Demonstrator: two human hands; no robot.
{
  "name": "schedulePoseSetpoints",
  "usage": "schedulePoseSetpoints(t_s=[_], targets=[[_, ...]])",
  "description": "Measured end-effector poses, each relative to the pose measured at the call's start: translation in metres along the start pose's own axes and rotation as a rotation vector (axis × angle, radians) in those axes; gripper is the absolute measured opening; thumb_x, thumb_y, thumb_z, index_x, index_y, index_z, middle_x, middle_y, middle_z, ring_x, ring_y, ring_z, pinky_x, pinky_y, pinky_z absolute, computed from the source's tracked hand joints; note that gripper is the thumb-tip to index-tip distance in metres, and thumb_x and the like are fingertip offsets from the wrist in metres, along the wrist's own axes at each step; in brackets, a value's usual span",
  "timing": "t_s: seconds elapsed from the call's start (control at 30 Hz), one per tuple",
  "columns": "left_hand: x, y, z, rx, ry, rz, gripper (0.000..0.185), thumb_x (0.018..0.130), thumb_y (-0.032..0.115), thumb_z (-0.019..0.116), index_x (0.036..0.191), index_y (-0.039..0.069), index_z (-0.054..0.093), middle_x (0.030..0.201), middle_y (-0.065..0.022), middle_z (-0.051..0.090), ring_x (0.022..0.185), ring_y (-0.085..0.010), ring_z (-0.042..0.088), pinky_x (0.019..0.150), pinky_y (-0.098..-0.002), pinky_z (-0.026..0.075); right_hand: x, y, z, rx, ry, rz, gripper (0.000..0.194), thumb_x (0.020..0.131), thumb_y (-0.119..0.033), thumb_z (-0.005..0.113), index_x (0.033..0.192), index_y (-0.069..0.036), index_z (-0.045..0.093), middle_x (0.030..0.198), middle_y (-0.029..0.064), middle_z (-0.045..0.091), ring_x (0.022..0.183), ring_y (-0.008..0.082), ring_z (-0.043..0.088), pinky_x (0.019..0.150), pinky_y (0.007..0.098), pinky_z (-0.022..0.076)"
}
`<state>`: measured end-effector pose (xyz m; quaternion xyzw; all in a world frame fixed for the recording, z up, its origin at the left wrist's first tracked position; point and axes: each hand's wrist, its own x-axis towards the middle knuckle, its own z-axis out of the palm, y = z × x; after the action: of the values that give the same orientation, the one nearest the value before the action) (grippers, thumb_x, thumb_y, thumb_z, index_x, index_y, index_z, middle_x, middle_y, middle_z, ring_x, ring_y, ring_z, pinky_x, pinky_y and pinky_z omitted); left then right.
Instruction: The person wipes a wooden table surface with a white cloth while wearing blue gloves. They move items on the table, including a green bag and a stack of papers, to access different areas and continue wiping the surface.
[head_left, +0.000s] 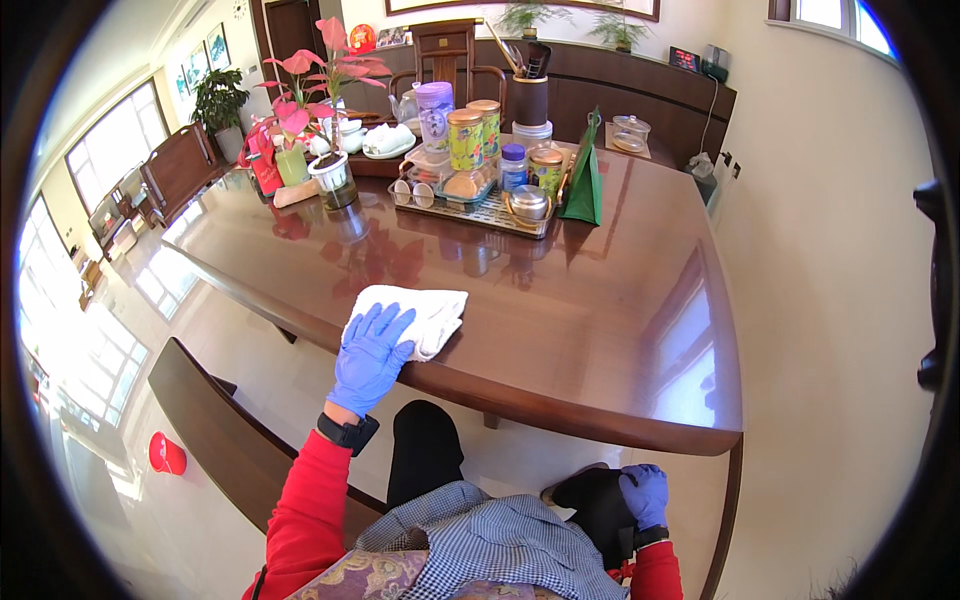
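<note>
My left hand (371, 358), in a blue disposable glove, lies flat with spread fingers on a folded white towel (435, 315). The towel rests on the glossy brown wooden table (555, 322), close to its front edge. My right hand (645, 495), gloved in the same blue, rests on my black-trousered leg below the table's edge. Its fingers look bent over the leg, and I see nothing held in it. The palm side of each hand is hidden.
Farther back stands a tray (480, 214) with tins, jars and a small metal pot. Left of it are a pink-leaved plant (300, 112) in a white pot and bottles. A green bag (585, 184) stands right. A wooden bench (225, 427) and red bucket (166, 454) are lower left.
</note>
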<state>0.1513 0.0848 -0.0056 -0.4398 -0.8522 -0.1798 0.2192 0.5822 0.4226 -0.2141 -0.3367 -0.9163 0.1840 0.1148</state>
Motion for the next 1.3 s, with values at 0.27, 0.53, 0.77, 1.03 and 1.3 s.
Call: schedulePoseSetpoints(t_s=[0.27, 0.53, 0.77, 1.03, 1.3], targets=[[-0.002, 0.064, 0.016, 0.049, 0.011, 0.073, 0.052, 0.106, 0.042, 0.057, 0.153, 0.021, 0.060, 0.154, -0.0105, 0.060, 0.146, -0.0332, 0.050, 0.125, -0.0493, 0.031, 0.004, 0.004, 0.007, 0.009, 0.015, -0.004, 0.027, 0.088, -0.036, 0.072, 0.099, -0.014, 0.083, 0.105, 0.0129, 0.079, 0.105, 0.0340, 0.070, 0.098, 0.0477, 0.0529], [0.001, 0.139, 0.022, -0.047, -0.019, 0.243, 0.057, 0.103, 0.047, 0.058, 0.155, 0.024, 0.058, 0.155, -0.0073, 0.057, 0.143, -0.0343, 0.051, 0.122, -0.0497, 0.033, 0.002, 0.004, 0.002, -0.004, -0.006, -0.015, 0.028, 0.088, -0.035, 0.073, 0.101, -0.013, 0.083, 0.105, 0.0136, 0.079, 0.107, 0.0351, 0.070, 0.098, 0.0476, 0.0529], [-0.001, 0.081, 0.013, -0.007, -0.038, 0.138, 0.056, 0.104, 0.048, 0.057, 0.155, 0.024, 0.058, 0.156, -0.0065, 0.058, 0.145, -0.0312, 0.051, 0.124, -0.0484, 0.031, 0.001, 0.005, 0.005, -0.002, 0.027, -0.038, 0.028, 0.089, -0.036, 0.073, 0.100, -0.012, 0.082, 0.103, 0.0147, 0.078, 0.104, 0.0369, 0.070, 0.096, 0.0494, 0.0531], [0.000, -0.002, 0.005, 0.015, 0.023, -0.033, 0.048, 0.107, 0.041, 0.058, 0.150, 0.021, 0.064, 0.151, -0.0101, 0.063, 0.144, -0.0336, 0.052, 0.124, -0.0480, 0.032, 0.000, 0.005, 0.005, 0.011, 0.033, -0.015, 0.027, 0.089, -0.035, 0.072, 0.100, -0.013, 0.083, 0.104, 0.0142, 0.078, 0.106, 0.0358, 0.069, 0.097, 0.0484, 0.0522], [-0.004, 0.043, 0.010, 0.051, 0.038, -0.005, 0.049, 0.106, 0.037, 0.059, 0.151, 0.020, 0.062, 0.153, -0.0098, 0.061, 0.147, -0.0327, 0.050, 0.125, -0.0483, 0.030, 0.002, 0.004, 0.007, -0.030, 0.017, -0.001, 0.026, 0.089, -0.035, 0.072, 0.100, -0.015, 0.083, 0.104, 0.0124, 0.078, 0.107, 0.0349, 0.069, 0.098, 0.0478, 0.0517]])
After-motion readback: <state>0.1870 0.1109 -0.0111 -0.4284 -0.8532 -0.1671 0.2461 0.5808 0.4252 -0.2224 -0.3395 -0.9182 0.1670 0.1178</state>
